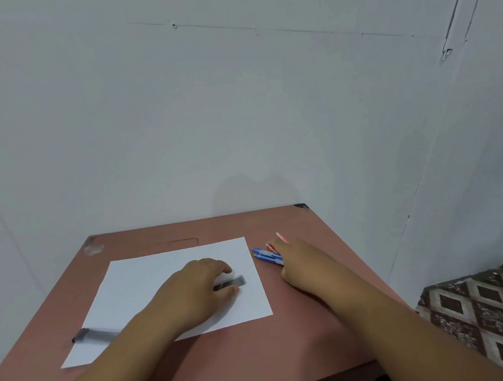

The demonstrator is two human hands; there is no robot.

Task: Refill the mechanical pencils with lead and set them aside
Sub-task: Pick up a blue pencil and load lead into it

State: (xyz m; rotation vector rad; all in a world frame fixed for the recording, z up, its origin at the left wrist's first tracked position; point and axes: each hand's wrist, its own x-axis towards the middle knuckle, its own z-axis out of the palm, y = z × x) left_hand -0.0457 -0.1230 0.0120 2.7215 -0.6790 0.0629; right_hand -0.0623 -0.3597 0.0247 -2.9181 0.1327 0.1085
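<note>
Head view, opening stage of the refill. A sheet of paper is laid on a reddish table set against a pale wall. The left hand is placed on the paper, its fingers curled over a small dark lead case; thumb and fingertips appear to close on the near-left part of the case, while the far-right end is left exposed. Whether the case is lifted or only pinned flat cannot be told. The right hand is laid on the table just right of the paper, over a bundle of pencils. Blue barrels and at least 1 pink barrel are seen projecting to the far left from under the fingers. The fingers seem to rest on the bundle, but whether any 1 pencil is gripped cannot be told. A second dark tube, blurred, is seen at the near-left edge of the paper, apart from both hands; its identity is not resolved.

Step judged in hand: supplies are being taken up, lead case by the left, pencils by the right. No pencil is seen opened, and none is seen set aside, so the task is judged barely begun.

Next move, as judged: 1 pencil should be singled out from the bundle and its cap removed, and the case opened over the paper so that dropped leads are caught.
</note>
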